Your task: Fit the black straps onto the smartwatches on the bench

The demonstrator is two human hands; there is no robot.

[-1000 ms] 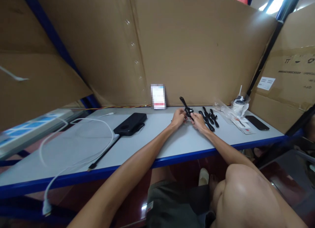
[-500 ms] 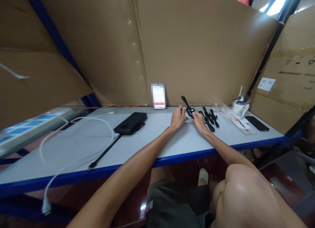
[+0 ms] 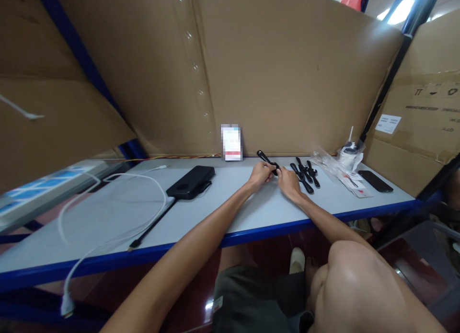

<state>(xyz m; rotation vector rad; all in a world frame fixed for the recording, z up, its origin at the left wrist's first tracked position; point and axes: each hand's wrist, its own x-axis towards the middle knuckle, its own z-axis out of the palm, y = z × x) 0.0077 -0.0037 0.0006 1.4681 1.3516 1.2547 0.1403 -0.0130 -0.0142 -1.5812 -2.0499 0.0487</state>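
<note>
Slanting away — leftward; black tool (image 3: 265, 156)

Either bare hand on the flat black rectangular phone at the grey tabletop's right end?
No: the left hand and right hand are at a slim glossy black tool, the phone lying apart.

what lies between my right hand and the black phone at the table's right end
The head view shows a cluster of black tools nearest your right hand, then clear plastic packaging and printed cards before the black phone.
</note>
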